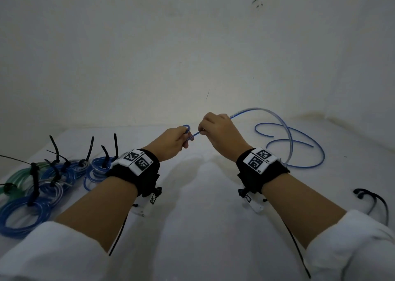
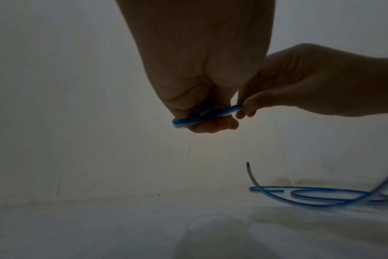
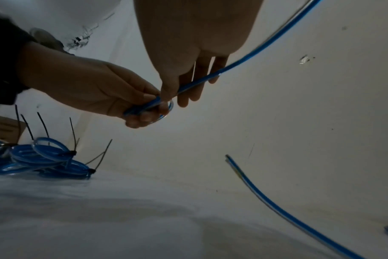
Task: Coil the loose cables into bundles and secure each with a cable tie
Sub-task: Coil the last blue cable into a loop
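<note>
A loose blue cable (image 1: 286,129) arcs up from the white table (image 1: 203,216) at the right and runs to both hands, raised above the middle. My left hand (image 1: 183,136) pinches a small first loop of the blue cable (image 2: 188,121) between thumb and fingers. Just to its right, my right hand (image 1: 203,129) grips the same blue cable (image 3: 202,82) close beside the loop. The rest of that cable lies in slack curves on the table (image 2: 321,194), its free end lifted. A spare black cable tie (image 1: 372,199) lies at the right, near my right sleeve.
Several coiled blue bundles (image 1: 53,178) and a green one (image 1: 19,178), each with a black tie sticking up, are piled at the table's left, seen also as blue bundles (image 3: 47,159) in the right wrist view. A pale wall (image 1: 192,45) stands close behind the table.
</note>
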A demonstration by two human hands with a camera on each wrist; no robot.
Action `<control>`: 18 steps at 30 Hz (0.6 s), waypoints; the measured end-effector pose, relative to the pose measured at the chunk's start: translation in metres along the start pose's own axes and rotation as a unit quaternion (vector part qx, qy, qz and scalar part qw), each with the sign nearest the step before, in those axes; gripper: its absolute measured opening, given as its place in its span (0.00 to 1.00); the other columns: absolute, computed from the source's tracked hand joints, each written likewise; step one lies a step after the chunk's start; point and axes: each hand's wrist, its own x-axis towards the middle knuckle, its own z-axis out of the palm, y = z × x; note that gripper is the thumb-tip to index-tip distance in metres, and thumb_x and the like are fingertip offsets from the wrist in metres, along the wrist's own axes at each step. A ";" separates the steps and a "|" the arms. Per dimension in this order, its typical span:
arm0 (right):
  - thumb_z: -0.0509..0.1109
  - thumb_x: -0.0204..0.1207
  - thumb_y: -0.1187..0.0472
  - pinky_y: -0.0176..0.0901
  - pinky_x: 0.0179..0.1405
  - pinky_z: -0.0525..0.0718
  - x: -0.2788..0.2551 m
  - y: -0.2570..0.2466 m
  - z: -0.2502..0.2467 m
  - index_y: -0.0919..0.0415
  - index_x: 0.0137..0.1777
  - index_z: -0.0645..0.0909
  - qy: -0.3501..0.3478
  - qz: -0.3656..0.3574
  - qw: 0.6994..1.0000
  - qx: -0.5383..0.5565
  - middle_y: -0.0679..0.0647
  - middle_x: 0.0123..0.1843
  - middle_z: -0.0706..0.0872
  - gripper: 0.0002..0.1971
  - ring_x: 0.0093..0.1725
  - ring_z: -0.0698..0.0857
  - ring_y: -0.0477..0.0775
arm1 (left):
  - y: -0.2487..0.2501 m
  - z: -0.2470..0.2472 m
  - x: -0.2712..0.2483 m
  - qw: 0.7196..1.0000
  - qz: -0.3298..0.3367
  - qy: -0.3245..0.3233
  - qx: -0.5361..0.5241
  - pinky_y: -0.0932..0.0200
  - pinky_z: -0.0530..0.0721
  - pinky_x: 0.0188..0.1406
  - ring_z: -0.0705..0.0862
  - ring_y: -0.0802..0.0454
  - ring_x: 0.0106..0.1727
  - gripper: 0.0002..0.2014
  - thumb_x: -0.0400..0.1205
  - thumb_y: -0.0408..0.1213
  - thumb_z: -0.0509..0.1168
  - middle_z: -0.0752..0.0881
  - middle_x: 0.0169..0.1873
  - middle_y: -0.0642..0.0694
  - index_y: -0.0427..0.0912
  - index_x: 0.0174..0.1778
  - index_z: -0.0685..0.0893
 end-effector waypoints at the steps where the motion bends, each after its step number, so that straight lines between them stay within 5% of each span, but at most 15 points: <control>1: 0.70 0.71 0.69 0.46 0.41 0.75 -0.001 0.002 0.001 0.62 0.40 0.81 0.000 0.001 1.000 0.003 0.54 0.37 0.84 0.03 0.32 0.81 0.58 | 0.000 0.000 0.000 1.000 -0.006 -0.002 -0.015 0.72 0.72 0.31 0.73 0.56 0.32 0.13 0.88 0.35 0.48 0.79 0.32 0.50 0.37 0.49 0.78; 7: 0.64 0.79 0.63 0.41 0.52 0.58 -0.004 0.002 0.004 0.59 0.49 0.80 -0.060 0.079 0.991 0.085 0.50 0.42 0.84 0.04 0.48 0.75 0.52 | 0.004 0.003 -0.004 0.996 -0.007 -0.040 -0.077 0.72 0.71 0.32 0.72 0.54 0.32 0.17 0.88 0.40 0.49 0.76 0.30 0.49 0.38 0.46 0.82; 14: 0.64 0.80 0.63 0.44 0.54 0.63 -0.008 0.004 0.006 0.58 0.48 0.77 -0.092 0.124 0.967 0.202 0.49 0.42 0.84 0.01 0.47 0.74 0.51 | 0.007 0.002 -0.005 0.994 -0.041 -0.048 -0.092 0.71 0.73 0.33 0.72 0.57 0.31 0.16 0.87 0.38 0.51 0.75 0.30 0.49 0.45 0.37 0.78; 18: 0.68 0.77 0.61 0.46 0.56 0.67 -0.011 0.009 0.010 0.58 0.54 0.77 -0.078 0.158 0.965 0.193 0.48 0.49 0.81 0.07 0.51 0.73 0.48 | 0.012 0.003 -0.006 0.982 -0.048 0.003 -0.182 0.74 0.70 0.23 0.71 0.62 0.22 0.16 0.88 0.34 0.49 0.74 0.28 0.47 0.42 0.36 0.75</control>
